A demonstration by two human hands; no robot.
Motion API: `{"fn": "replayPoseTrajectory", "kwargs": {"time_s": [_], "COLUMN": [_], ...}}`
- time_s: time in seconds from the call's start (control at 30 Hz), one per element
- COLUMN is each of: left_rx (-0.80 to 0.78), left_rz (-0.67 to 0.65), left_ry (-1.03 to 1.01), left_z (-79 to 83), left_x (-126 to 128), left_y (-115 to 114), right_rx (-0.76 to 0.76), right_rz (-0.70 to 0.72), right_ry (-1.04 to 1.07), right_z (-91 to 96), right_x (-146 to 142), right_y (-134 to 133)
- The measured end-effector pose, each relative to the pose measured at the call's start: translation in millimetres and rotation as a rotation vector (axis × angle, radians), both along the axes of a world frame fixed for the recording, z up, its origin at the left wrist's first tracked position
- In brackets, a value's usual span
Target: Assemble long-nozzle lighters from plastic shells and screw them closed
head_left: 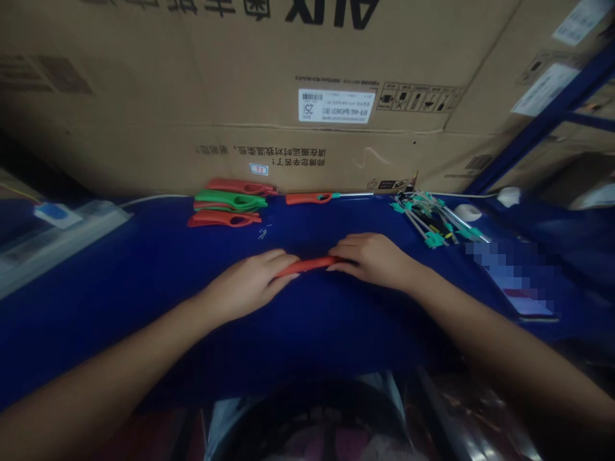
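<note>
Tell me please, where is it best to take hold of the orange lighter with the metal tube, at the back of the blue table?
Grip the orange handle at its thick middle, coming from above on the near side. It lies flat, the thin metal tube offers little hold, and the cardboard carton just behind blocks the far side.

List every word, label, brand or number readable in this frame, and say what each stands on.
"AUX": large upside-down black letters on the cardboard carton
"25": white barcode label
"师傅您辛苦了!": upside-down print on the carton
Too small or blurred: blue-edged sticker, the barcode label's small print
</note>
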State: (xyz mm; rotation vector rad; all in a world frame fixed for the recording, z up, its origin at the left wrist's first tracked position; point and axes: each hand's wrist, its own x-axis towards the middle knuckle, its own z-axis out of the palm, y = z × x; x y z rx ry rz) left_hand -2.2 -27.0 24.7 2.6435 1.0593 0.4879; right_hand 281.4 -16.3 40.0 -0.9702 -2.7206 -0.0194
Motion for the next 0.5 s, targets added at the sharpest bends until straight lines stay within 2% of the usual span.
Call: {"fn": "replayPoseTrajectory", "kwargs": {"time_s": [0.27,0.5], "left_rx": [0.076,0.068], "left_rz": [0.03,0.042], "left_ry": [-0.058,-0.098], "left_z": [8.9,11.0], "left_x": [-15.6,-18.7], "left_y": [17.1,20.9], "right_rx": [0.058,0.056], "right_rz": [-0.153,-0.122], "right_ry": [0.068,0.042], "right_z": [5.9,7.5], "right_x": [55.3,64.1], "right_y": [32.8,38.4]}}
